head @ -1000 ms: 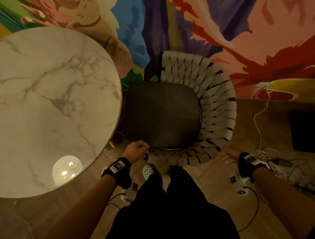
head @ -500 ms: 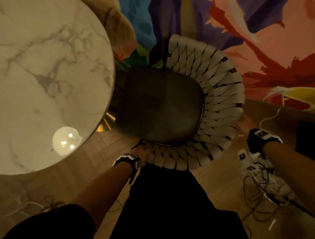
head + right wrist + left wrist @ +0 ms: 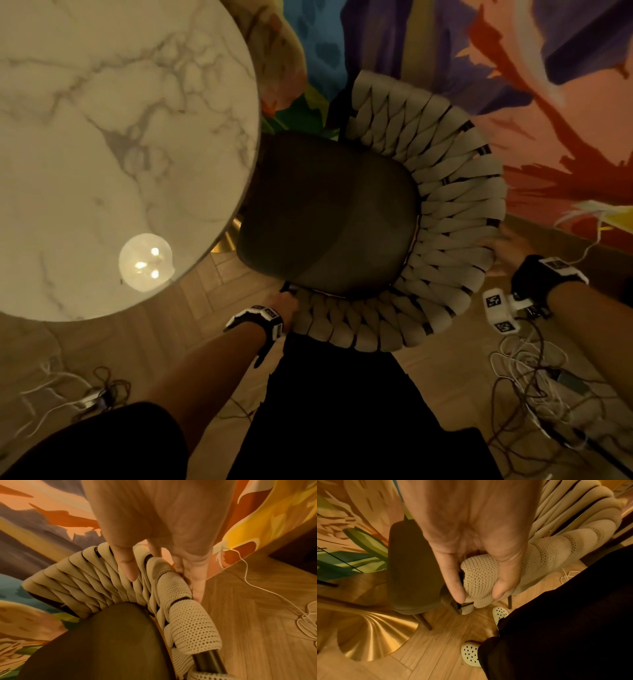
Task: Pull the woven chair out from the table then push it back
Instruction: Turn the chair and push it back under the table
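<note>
The woven chair (image 3: 455, 205) has a dark seat (image 3: 329, 219) and a beige band-woven back curving round it. Its seat front reaches under the edge of the round marble table (image 3: 102, 137) at the left. My left hand (image 3: 286, 303) grips the near end of the woven rim; in the left wrist view the left hand (image 3: 477, 596) has thumb and fingers curled round a knitted band of the chair (image 3: 556, 545). My right hand (image 3: 503, 246) holds the right side of the back. In the right wrist view the right hand (image 3: 163, 584) has its thumb inside and fingers outside the chair's rim (image 3: 180, 588).
A painted wall (image 3: 513, 85) stands close behind the chair. Tangled cables (image 3: 534, 370) lie on the wooden floor at the right, more cables (image 3: 85, 394) at the lower left. The table's gold base (image 3: 373, 635) spreads near the chair leg. My feet in white clogs (image 3: 500, 613) stand by the chair.
The chair has shifted left toward the table, its seat front now under the tabletop. My right hand came from the floor side up onto the chair's back and took hold.
</note>
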Tool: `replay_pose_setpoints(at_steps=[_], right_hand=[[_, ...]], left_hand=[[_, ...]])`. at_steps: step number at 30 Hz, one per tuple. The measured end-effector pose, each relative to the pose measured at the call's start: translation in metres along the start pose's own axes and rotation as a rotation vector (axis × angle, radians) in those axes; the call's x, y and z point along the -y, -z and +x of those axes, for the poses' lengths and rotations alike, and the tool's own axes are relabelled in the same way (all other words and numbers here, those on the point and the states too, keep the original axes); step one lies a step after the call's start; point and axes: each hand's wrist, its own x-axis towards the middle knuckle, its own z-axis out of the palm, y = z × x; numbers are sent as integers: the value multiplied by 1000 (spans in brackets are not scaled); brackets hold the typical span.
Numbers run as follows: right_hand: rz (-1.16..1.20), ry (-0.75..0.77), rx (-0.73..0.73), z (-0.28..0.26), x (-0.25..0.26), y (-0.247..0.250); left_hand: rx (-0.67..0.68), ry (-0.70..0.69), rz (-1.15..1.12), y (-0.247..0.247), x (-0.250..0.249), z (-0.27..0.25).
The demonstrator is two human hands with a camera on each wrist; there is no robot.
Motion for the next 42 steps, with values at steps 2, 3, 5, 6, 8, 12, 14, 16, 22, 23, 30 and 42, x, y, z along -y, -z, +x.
replay_pose_setpoints(at_steps=[2, 3, 5, 6, 8, 12, 14, 16, 22, 23, 30, 42], right_hand=[[-24, 25, 20, 9, 5, -3], [-43, 28, 25, 18, 6, -5], [-95, 45, 47, 28, 7, -9], [-114, 48, 45, 34, 7, -10], [-110, 50, 66, 32, 12, -18], [-92, 77, 77, 2, 26, -36], [-79, 120, 89, -4, 27, -40], [-100, 161, 89, -7, 24, -41], [-31, 219, 39, -12, -3, -45], [-23, 177, 36, -11, -11, -49], [104, -135, 128, -46, -82, -88], [241, -193, -115, -43, -137, -124]], left_hand=[[-8, 19, -52, 1, 7, -3], [-16, 30, -85, 0, 11, -4], [-35, 54, -119, 0, 18, -7], [-43, 56, -116, 0, 22, -8], [-58, 55, -138, -1, 29, -11], [-79, 71, -181, -3, 35, -15], [-107, 85, -211, -5, 36, -16], [-124, 101, -284, -7, 36, -20], [-410, 340, -1224, -29, 39, -37], [-454, 416, -1365, -35, 40, -37], [-258, 599, -2267, -37, 35, -28], [33, 390, -2077, -39, 56, -3]])
